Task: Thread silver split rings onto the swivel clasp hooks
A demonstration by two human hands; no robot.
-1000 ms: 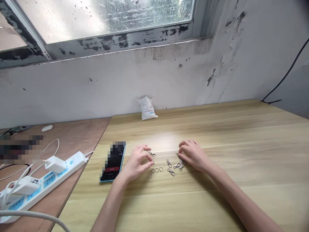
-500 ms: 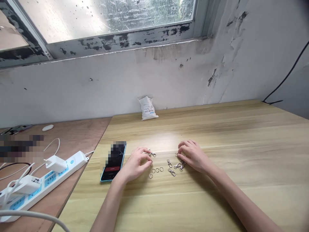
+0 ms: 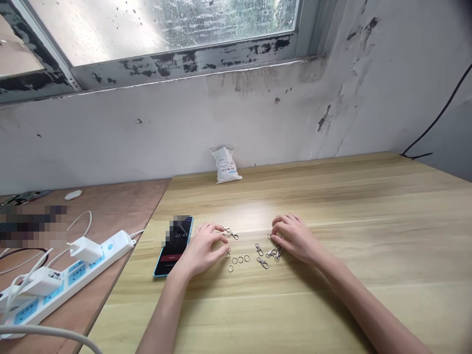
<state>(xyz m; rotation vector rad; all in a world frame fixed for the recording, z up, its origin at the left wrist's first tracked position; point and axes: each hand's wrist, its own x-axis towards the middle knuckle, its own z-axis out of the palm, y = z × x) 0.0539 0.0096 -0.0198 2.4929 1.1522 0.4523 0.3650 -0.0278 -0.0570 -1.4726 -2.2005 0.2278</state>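
Observation:
My left hand (image 3: pixel 204 250) lies over the table with thumb and fingers apart. Its thumb is beside one of several small metal split rings (image 3: pixel 241 259). Past its fingertips is a small group of swivel clasps (image 3: pixel 233 235), partly hidden by the fingers. My right hand (image 3: pixel 295 238) rests loosely curled, its thumb and index finger apart, over a pile of silver clasps (image 3: pixel 277 252); part of that pile is hidden under the palm. Between the hands lie two separate lobster clasps, one upper (image 3: pixel 259 249) and one lower (image 3: pixel 263 262).
A phone (image 3: pixel 173 253) with a lit timer lies left of my left hand. A white packet (image 3: pixel 225 165) stands against the wall at the back of the wooden table (image 3: pixel 332 196). On the lower brown surface at left is a power strip (image 3: pixel 77 275) with plugs and cables.
My left hand has drawn back slightly to the left, uncovering a ring by its thumb and more of the clasps above. My right hand has stayed in place.

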